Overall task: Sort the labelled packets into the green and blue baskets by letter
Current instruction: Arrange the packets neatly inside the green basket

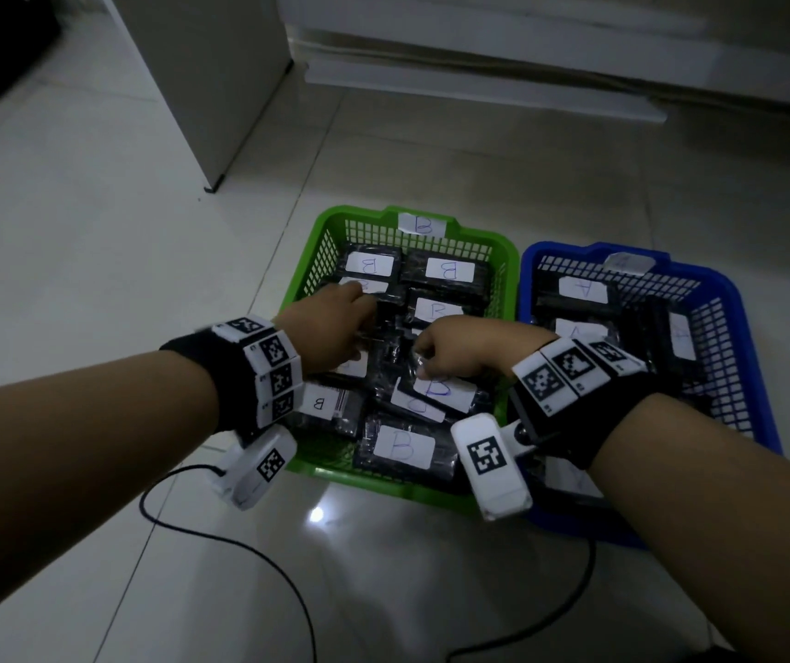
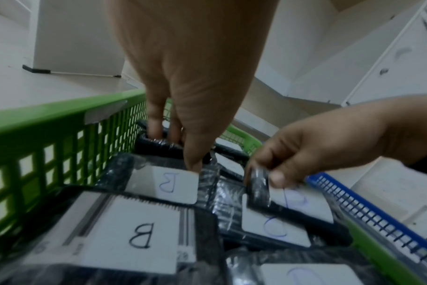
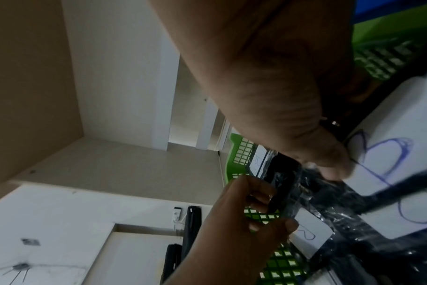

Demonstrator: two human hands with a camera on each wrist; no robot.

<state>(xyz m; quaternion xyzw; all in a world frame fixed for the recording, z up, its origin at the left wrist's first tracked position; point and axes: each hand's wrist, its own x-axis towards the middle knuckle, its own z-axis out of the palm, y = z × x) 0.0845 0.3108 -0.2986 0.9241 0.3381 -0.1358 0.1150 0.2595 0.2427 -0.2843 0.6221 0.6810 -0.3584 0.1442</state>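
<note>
Reaching into the green basket (image 1: 331,222), both hands look alike overhead; wrist views show the left hand (image 2: 183,81) gripping a black packet (image 2: 156,147), the right hand (image 2: 312,146) pinching a B-labelled packet (image 2: 258,188).

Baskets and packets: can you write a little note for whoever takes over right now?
Left hand: in the green basket, fingers gripping a black packet.
Right hand: pinches the edge of another packet in the same basket.
Green basket holds B packets; blue basket holds A packets.
Done: visible labels match their baskets.
Left: place the two held packets; their letters are hidden.
</note>
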